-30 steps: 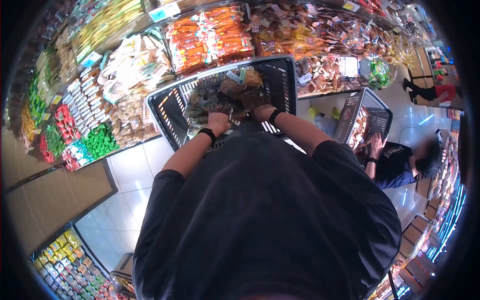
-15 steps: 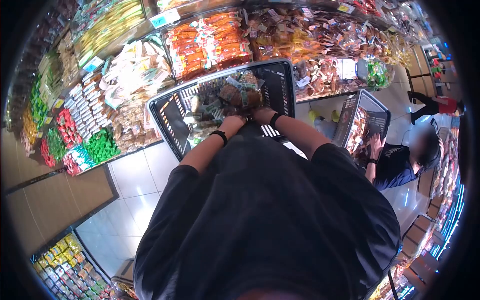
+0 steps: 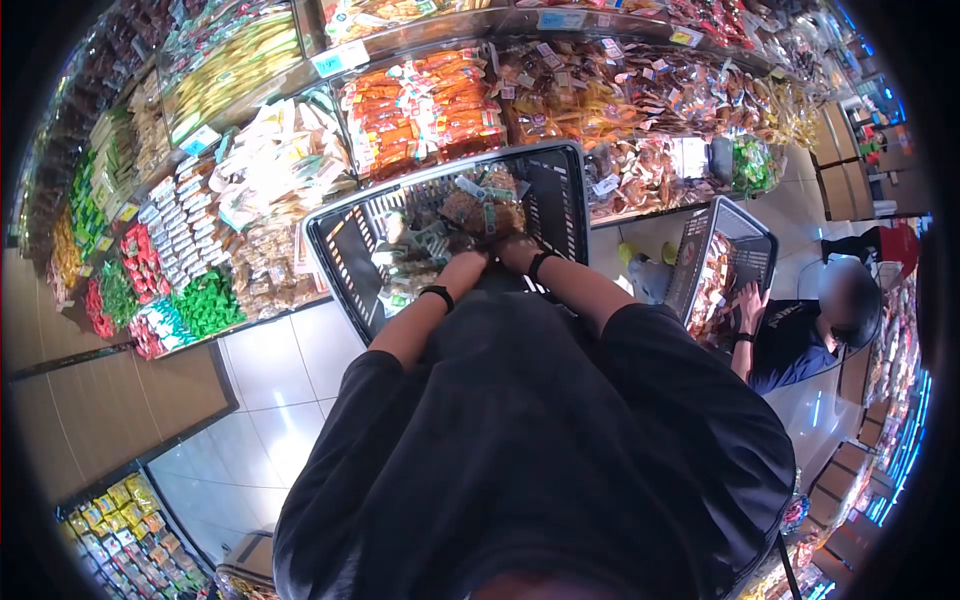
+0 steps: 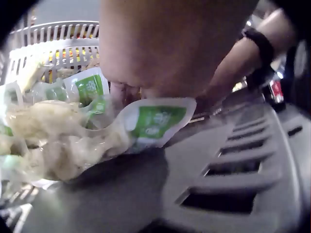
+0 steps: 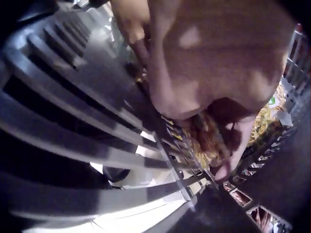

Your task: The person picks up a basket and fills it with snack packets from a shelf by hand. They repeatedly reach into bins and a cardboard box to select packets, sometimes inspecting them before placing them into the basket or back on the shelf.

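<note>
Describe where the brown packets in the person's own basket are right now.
In the head view, the brown packets lie inside the basket, right of the pale packets and at the right hand.

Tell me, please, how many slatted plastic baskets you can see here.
2: the near basket, with the left hand and right hand inside; the far basket, to its right, beside another person's hand. More may be hidden.

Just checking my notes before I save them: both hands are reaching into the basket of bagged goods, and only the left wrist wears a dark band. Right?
Not quite: the head view shows dark bands on both wrists. The left hand and right hand do reach into the basket of bagged goods.
</note>
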A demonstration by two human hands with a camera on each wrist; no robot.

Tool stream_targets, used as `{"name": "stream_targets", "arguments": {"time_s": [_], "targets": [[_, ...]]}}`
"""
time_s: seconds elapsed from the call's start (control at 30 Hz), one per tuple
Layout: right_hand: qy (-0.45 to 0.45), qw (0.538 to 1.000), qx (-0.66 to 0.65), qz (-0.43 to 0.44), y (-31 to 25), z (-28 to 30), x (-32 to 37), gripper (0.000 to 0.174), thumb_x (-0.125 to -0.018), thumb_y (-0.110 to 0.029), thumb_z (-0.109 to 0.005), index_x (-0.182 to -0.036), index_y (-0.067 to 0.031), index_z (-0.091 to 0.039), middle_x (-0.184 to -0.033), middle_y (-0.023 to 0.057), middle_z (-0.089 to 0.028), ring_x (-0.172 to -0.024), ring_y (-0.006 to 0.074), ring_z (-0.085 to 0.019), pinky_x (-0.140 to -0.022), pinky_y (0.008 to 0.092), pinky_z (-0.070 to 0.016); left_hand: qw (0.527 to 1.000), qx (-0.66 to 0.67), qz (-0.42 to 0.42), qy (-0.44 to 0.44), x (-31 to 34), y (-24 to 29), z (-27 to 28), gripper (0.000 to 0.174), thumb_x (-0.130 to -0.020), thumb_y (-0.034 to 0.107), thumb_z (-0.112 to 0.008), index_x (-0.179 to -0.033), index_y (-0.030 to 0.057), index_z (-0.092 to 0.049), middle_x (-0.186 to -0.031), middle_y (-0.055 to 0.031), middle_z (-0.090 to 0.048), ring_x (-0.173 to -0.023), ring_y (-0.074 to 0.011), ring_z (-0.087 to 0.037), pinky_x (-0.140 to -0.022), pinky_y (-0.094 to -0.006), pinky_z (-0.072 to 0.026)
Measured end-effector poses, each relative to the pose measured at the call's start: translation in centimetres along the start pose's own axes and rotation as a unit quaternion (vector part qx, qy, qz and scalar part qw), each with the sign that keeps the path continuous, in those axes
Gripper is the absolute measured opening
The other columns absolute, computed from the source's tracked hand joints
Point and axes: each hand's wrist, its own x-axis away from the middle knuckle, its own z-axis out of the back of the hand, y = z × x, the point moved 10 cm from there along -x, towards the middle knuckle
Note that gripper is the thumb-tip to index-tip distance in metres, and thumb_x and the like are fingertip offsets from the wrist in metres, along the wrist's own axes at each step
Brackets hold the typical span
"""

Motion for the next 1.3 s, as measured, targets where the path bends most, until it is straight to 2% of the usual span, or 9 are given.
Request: {"name": "stream_targets", "arguments": {"time_s": [0.2,0.3,0.37,0.53,0.73,1.03,1.17,1.23,1.3], "targets": [[-0.017,0.989,-0.113,-0.096,1.2,4.8,1.5,0.064,-0.094,-0.036,-0.06,-0.15,-0.0153,-0.036,-0.141,0.028,-0.05,-0.128,0.042,-0.054,-0.106,0.0521,-0.0426,0.956,0.196,0.21,0.063,-1.8,-5.1,1.2,0.022,-0.086,0.013,-0.058,-0.1,-0.0031,-0.065,-0.1,-0.028,-0.067,-0.097,-0.0467,-0.063,-0.086,-0.0542,-0.05],[0.134,0.967,-0.191,-0.103,4.2,7.1,-0.6,0.063,-0.094,-0.038,-0.057,-0.147,-0.0113,-0.037,-0.128,0.0307,-0.06,-0.119,0.0463,-0.059,-0.097,0.05,-0.0501,0.896,0.192,0.107,0.385,-2.5,-5.5,7.8,0.021,-0.09,0.011,-0.057,-0.105,-0.0024,-0.061,-0.097,-0.0257,-0.067,-0.089,-0.0418,-0.066,-0.082,-0.051,-0.0517],[0.188,0.913,-0.287,-0.222,5.1,12.0,2.5,0.064,-0.091,-0.043,-0.061,-0.142,-0.0103,-0.041,-0.125,0.0288,-0.062,-0.116,0.0457,-0.061,-0.095,0.051,-0.0502,0.74,0.503,0.051,0.444,-5.0,-10.1,5.8,0.021,-0.092,0.01,-0.057,-0.111,0.0006,-0.057,-0.093,-0.0184,-0.067,-0.083,-0.0311,-0.068,-0.078,-0.0439,-0.0542],[0.37,0.773,-0.467,-0.218,9.4,11.5,-0.7,0.049,-0.096,-0.039,-0.054,-0.131,-0.0069,-0.044,-0.115,0.0314,-0.065,-0.104,0.0492,-0.064,-0.092,0.0548,-0.0492,0.775,0.427,0.198,0.423,-4.3,-13.0,7.5,0.023,-0.091,0.009,-0.059,-0.114,0.0059,-0.057,-0.089,-0.0085,-0.065,-0.081,-0.0222,-0.067,-0.071,-0.0354,-0.0544],[0.274,0.847,-0.327,-0.316,7.2,14.5,2.2,0.042,-0.096,-0.033,-0.052,-0.128,-0.0066,-0.047,-0.111,0.0318,-0.066,-0.107,0.0499,-0.062,-0.092,0.0576,-0.0483,0.906,0.175,0.295,0.248,-5.3,-12.4,9.0,0.039,-0.081,0.011,-0.07,-0.119,0.0058,-0.059,-0.103,-0.0154,-0.07,-0.093,-0.0298,-0.069,-0.082,-0.04,-0.0546],[0.296,0.799,-0.407,-0.328,7.3,10.1,2.5,0.086,-0.084,-0.024,-0.075,-0.153,-0.0118,-0.026,-0.135,0.0257,-0.056,-0.125,0.0462,-0.053,-0.103,0.0466,-0.047,0.878,0.017,0.341,0.336,-4.0,-11.8,9.2,0.071,-0.082,0.034,-0.075,-0.139,0.0065,-0.042,-0.14,-0.0242,-0.047,-0.129,-0.0413,-0.046,-0.105,-0.0492,-0.0438],[0.448,0.84,-0.279,-0.125,2.7,15.8,6.6,0.072,-0.078,-0.019,-0.076,-0.142,-0.0063,-0.045,-0.132,0.0261,-0.058,-0.12,0.0441,-0.057,-0.104,0.0455,-0.046,0.866,0.091,0.392,0.297,-3.0,-11.4,8.8,0.09,-0.075,0.047,-0.079,-0.142,0.0041,-0.036,-0.138,-0.0265,-0.046,-0.127,-0.0437,-0.046,-0.102,-0.0485,-0.0458],[0.084,0.973,-0.217,0.002,-1.6,11.1,3.9,0.042,-0.08,-0.02,-0.068,-0.115,0.0039,-0.065,-0.117,0.0273,-0.066,-0.11,0.0426,-0.062,-0.101,0.0464,-0.048,0.855,0.074,0.375,0.35,-2.6,-11.3,8.6,0.067,-0.086,0.039,-0.069,-0.137,0.0026,-0.044,-0.13,-0.023,-0.052,-0.119,-0.0412,-0.051,-0.097,-0.0468,-0.0483],[-0.174,0.978,-0.094,0.06,-2.7,1.0,1.7,0.032,-0.084,-0.017,-0.058,-0.1,0.0072,-0.072,-0.112,0.0265,-0.07,-0.108,0.0409,-0.066,-0.098,0.0465,-0.05,0.97,0.017,0.242,0.027,-7.9,-10.9,1.5,0.039,-0.094,0.024,-0.056,-0.127,0.0026,-0.055,-0.122,-0.0207,-0.058,-0.116,-0.0405,-0.053,-0.097,-0.0461,-0.0479]]}}
